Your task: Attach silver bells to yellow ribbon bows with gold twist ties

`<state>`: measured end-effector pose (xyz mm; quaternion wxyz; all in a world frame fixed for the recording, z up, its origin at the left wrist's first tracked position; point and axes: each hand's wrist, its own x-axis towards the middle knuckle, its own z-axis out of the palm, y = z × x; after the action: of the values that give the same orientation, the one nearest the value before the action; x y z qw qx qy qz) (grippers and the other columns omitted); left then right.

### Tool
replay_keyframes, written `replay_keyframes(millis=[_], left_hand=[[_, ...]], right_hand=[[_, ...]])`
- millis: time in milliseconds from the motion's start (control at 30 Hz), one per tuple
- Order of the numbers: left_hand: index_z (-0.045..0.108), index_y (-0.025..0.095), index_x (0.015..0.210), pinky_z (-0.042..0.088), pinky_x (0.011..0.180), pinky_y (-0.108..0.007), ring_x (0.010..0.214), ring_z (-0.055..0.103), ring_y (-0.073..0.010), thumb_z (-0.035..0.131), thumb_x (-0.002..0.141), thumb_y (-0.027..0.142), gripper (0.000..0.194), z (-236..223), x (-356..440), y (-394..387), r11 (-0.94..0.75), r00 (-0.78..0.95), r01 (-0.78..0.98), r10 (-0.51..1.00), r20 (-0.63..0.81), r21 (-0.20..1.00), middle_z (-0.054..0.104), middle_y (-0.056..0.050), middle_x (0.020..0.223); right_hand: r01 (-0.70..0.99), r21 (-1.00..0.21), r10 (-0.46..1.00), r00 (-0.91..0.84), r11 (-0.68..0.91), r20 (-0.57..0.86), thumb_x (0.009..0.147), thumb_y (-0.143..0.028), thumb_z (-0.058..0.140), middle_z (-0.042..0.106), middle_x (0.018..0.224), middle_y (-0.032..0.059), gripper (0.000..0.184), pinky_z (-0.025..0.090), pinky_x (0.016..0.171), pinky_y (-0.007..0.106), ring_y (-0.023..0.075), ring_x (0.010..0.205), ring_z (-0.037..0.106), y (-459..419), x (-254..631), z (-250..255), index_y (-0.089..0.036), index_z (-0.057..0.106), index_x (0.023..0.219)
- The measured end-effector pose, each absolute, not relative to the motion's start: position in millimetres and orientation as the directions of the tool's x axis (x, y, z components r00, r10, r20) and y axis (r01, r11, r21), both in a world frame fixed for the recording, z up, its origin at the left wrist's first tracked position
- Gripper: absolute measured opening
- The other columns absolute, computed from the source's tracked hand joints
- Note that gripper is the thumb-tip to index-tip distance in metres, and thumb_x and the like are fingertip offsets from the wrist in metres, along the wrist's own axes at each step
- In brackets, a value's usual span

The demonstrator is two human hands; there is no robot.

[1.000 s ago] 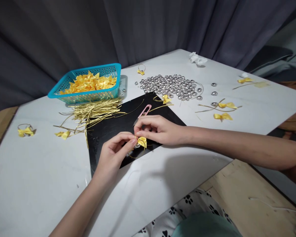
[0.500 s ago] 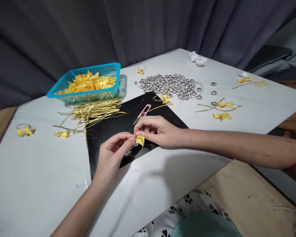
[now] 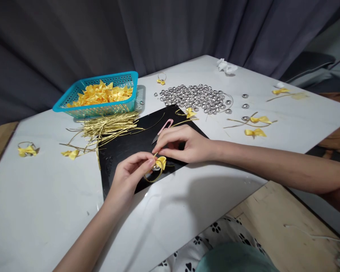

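Observation:
My left hand (image 3: 130, 175) pinches a small yellow ribbon bow (image 3: 161, 162) with a loop of gold wire (image 3: 151, 177) and a silver bell under it, over a black mat (image 3: 130, 145). Just to the right of the bow, my right hand (image 3: 184, 145) has its fingertips pinched on the end of the gold wire. Pink thread snips (image 3: 163, 129) lie on the mat right behind my right hand.
A teal basket (image 3: 73, 104) of yellow bows stands at the back left, with a heap of gold wire pieces (image 3: 107, 126) in front of it. A pile of silver bells (image 3: 195, 97) lies behind the mat. Finished bows (image 3: 255, 132) are scattered over the white table (image 3: 45, 196).
My right hand has moved slightly back and up from the bow, drawing the wire end. The wire loop under the bow now shows more clearly. The left hand has stayed put.

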<state>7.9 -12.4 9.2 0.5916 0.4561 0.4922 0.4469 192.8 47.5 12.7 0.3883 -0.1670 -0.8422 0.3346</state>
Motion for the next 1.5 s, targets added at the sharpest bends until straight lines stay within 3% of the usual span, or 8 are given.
replay_keyframes(millis=[100,267,433,800,1000,1500], left_hand=[[0.071,0.019,0.068,0.044,0.061,-0.019,0.065,0.056,-0.0113,0.074,0.068,0.03,0.011,9.6,4.1,-11.3,0.199,0.212,-0.055,0.96,-0.183,0.979,0.068,-0.001,0.071],[0.072,0.019,0.067,0.046,0.063,-0.023,0.067,0.059,-0.0146,0.074,0.066,0.032,0.014,8.8,-1.8,-9.6,0.206,0.29,0.009,0.936,-0.199,0.979,0.069,-0.003,0.072],[0.073,0.02,0.069,0.046,0.063,-0.022,0.067,0.061,-0.0139,0.075,0.066,0.032,0.013,8.8,-3.2,-9.5,0.247,0.329,0.014,0.914,-0.238,0.969,0.07,-0.002,0.072],[0.074,0.02,0.067,0.045,0.062,-0.019,0.064,0.06,-0.0112,0.073,0.067,0.024,0.004,14.1,0.7,-8.7,0.303,0.394,0.029,0.872,-0.289,0.953,0.07,-0.001,0.071],[0.074,0.019,0.072,0.045,0.063,-0.018,0.068,0.061,-0.0121,0.073,0.067,0.026,0.008,13.0,2.7,-7.4,0.312,0.314,0.047,0.897,-0.31,0.949,0.072,-0.001,0.072],[0.074,0.019,0.067,0.042,0.058,-0.014,0.061,0.056,-0.0072,0.072,0.068,0.021,0.003,15.8,4.7,-6.7,0.349,0.279,0.005,0.899,-0.336,0.937,0.069,0.002,0.065]], right_hand=[[-0.035,-0.775,0.563,-0.666,0.631,0.489,0.081,-0.016,0.061,0.064,0.075,0.0036,0.011,0.038,0.05,0.016,0.0045,0.057,0.049,50.2,193.5,15.6,-0.008,0.066,0.084],[-0.124,-0.951,0.587,-0.762,0.284,0.275,0.079,-0.024,0.064,0.063,0.075,0.0019,0.018,0.04,0.044,0.014,0.003,0.052,0.05,46.8,191.5,14.0,-0.008,0.065,0.088],[-0.115,-0.991,0.569,-0.812,0.068,0.133,0.08,-0.026,0.064,0.06,0.07,-0.0023,0.02,0.042,0.038,0.012,0.0008,0.043,0.048,43.9,190.3,12.1,-0.01,0.063,0.091],[-0.072,-0.997,0.52,-0.852,0.009,0.066,0.076,-0.018,0.066,0.059,0.067,-0.0019,0.014,0.04,0.036,0.011,0.0017,0.045,0.048,45.2,189.3,11.1,-0.008,0.06,0.084],[0.005,-0.998,0.57,-0.821,0.057,0.028,0.077,-0.022,0.066,0.055,0.062,-0.0049,0.017,0.042,0.037,0.011,0.0014,0.045,0.046,45.0,189.3,13.1,-0.009,0.059,0.086],[-0.047,-0.993,0.546,-0.832,0.106,0.098,0.078,-0.017,0.063,0.056,0.066,-0.0036,0.012,0.044,0.036,0.011,0.0019,0.047,0.05,48.8,191.2,13.2,-0.008,0.059,0.086]])
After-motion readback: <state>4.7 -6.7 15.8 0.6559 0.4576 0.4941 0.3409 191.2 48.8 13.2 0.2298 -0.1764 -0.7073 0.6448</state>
